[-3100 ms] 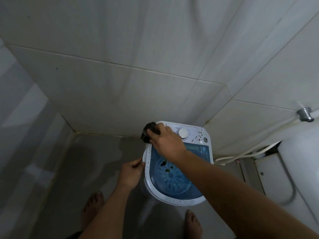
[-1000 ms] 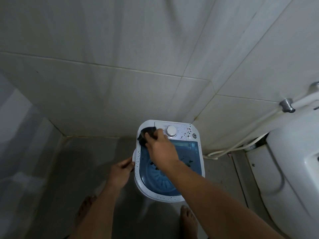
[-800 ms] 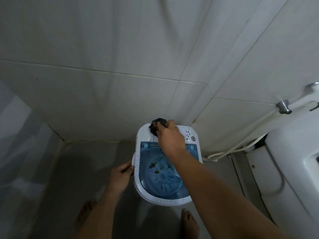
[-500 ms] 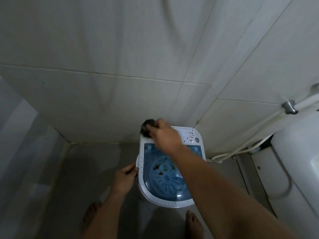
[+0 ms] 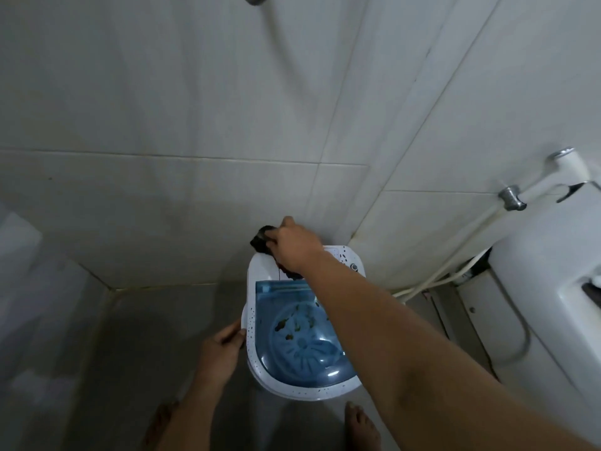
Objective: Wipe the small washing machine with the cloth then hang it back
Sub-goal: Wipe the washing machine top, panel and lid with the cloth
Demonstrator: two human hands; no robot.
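While the left hand [image 5: 218,353] steadies the small white washing machine with a blue see-through lid [image 5: 300,333] by its left rim, fingers curled against the speckled edge, the right hand [image 5: 294,247] presses the dark bunched-up cloth [image 5: 261,239] onto the machine's back left corner, where the white control panel meets the tiled wall [image 5: 195,125]. The right hand's grip is closed tight around the cloth, part of which pokes out past the knuckles beyond the machine's edge, with another dark fold showing under the palm toward the lid. Half a second ago the cloth sat at much the same corner; a little before that it was nearer the middle of the panel by the dial, so the wiping has swept leftward along the back strip and reached its far end. A thin dark streak runs from under the hand toward the lid. Judging from this, the panel is partly done, but the lid and the speckled rim nearest the person's bare feet [image 5: 362,428] are probably yet to be wiped, and hanging the cloth back comes later. No hook or rail for it shows near the machine.
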